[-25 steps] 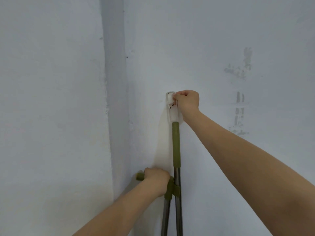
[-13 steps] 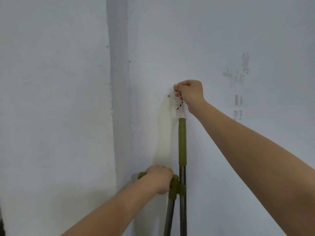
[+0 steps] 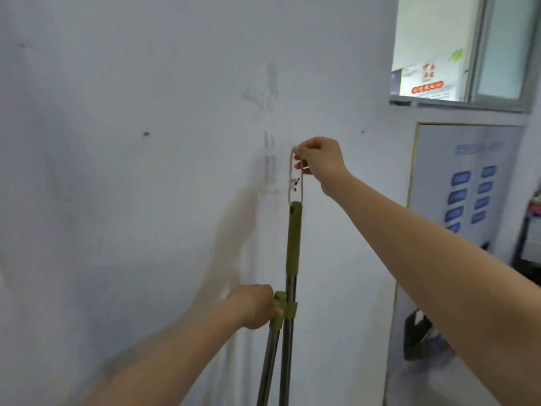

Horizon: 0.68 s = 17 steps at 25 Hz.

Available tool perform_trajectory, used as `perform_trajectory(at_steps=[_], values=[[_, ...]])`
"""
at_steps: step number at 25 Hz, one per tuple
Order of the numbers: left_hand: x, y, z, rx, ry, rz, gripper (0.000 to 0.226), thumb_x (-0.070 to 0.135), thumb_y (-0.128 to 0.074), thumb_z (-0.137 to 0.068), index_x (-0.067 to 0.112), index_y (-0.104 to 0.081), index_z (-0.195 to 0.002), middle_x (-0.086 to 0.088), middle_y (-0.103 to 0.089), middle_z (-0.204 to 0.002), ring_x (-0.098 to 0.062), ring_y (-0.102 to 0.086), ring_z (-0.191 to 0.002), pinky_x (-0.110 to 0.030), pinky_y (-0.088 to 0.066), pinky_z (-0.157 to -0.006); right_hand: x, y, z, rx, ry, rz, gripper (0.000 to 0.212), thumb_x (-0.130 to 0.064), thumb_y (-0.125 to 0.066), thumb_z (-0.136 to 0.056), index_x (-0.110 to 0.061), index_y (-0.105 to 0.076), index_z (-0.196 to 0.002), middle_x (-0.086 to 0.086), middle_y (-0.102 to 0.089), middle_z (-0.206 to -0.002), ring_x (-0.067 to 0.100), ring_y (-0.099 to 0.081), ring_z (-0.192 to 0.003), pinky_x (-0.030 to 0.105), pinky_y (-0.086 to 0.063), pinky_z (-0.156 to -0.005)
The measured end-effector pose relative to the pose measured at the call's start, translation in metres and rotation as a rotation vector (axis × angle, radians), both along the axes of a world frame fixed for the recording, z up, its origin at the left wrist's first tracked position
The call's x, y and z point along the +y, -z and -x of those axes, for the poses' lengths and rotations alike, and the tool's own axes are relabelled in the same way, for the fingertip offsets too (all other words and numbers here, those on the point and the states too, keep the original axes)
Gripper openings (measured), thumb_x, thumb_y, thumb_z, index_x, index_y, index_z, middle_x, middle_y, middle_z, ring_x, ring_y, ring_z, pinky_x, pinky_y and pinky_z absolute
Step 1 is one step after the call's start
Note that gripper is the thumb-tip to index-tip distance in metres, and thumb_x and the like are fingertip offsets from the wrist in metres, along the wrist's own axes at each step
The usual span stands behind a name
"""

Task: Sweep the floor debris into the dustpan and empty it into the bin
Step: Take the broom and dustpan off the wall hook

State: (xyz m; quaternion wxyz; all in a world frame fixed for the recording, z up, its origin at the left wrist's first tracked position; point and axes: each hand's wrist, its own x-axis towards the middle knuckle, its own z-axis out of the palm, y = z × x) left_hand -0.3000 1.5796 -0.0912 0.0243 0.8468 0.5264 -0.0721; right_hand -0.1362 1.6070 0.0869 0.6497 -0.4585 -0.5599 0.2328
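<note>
White cord loop (image 3: 295, 183) is pinched at its top by R grip (image 3: 320, 161), close in front of the wall (image 3: 146, 200). Loop is tied to the green-sleeved top of a long pole (image 3: 293, 238). A 2nd pole (image 3: 270, 356), green-capped, is clipped beside it and is held near the cap by L grip (image 3: 253, 306). A window (image 3: 468, 48) is seen upper R, w/ a blue-buttoned board (image 3: 468, 186) below.

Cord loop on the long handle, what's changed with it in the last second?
The right hand has lifted the cord loop off its spot on the wall and carried it rightward, fingers pinching it taut above the long handle. The left hand still grips the short handle clipped beside it.
</note>
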Motion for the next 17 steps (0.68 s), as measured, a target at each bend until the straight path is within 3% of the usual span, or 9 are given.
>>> perform_trajectory(at_steps=[5,9,11,13,17], values=[[-0.007,0.011,-0.085,0.04,0.427,-0.013,0.052,0.056,-0.04,-0.096,0.01,-0.048,-0.12,-0.009,-0.062,-0.116,-0.028,-0.061,-0.102,-0.036,-0.042,-0.082,-0.06,0.019,-0.089,-0.049,0.301,0.078,0.014,-0.016,-0.064,-0.089,-0.011,-0.06,-0.076,0.005,-0.064,-0.071,0.015,-0.059,-0.056,0.022,-0.05,-0.054],[-0.025,0.017,-0.155,0.033,0.689,-0.028,0.051,0.055,-0.043,-0.095,0.01,-0.049,-0.117,-0.01,-0.063,-0.116,-0.03,-0.061,-0.104,-0.037,-0.042,-0.082,-0.124,0.039,-0.16,-0.185,0.503,0.26,0.008,-0.015,-0.063,-0.09,-0.013,-0.062,-0.082,0.003,-0.066,-0.072,0.011,-0.059,-0.056,0.016,-0.05,-0.05],[-0.035,0.016,-0.196,0.022,0.794,-0.037,0.049,0.054,-0.043,-0.096,0.011,-0.05,-0.117,-0.01,-0.062,-0.117,-0.03,-0.06,-0.105,-0.036,-0.043,-0.083,-0.156,0.047,-0.196,-0.308,0.572,0.395,0.008,-0.016,-0.063,-0.09,-0.009,-0.066,-0.087,0.004,-0.068,-0.074,0.013,-0.061,-0.06,0.02,-0.054,-0.057],[-0.047,0.016,-0.238,-0.006,0.878,-0.027,0.049,0.055,-0.044,-0.095,0.012,-0.051,-0.117,-0.009,-0.062,-0.115,-0.029,-0.061,-0.105,-0.038,-0.046,-0.085,-0.18,0.054,-0.23,-0.397,0.62,0.508,0.019,-0.017,-0.063,-0.089,0.0,-0.071,-0.092,0.006,-0.071,-0.078,0.016,-0.061,-0.071,0.031,-0.055,-0.079],[-0.069,0.017,-0.318,-0.077,1.021,0.03,0.046,0.055,-0.047,-0.094,0.013,-0.055,-0.111,-0.003,-0.058,-0.1,-0.027,-0.06,-0.102,-0.035,-0.045,-0.083,-0.22,0.056,-0.287,-0.295,0.736,0.512,0.017,-0.02,-0.061,-0.09,-0.006,-0.07,-0.095,0.004,-0.071,-0.078,0.016,-0.062,-0.075,0.036,-0.052,-0.087]])
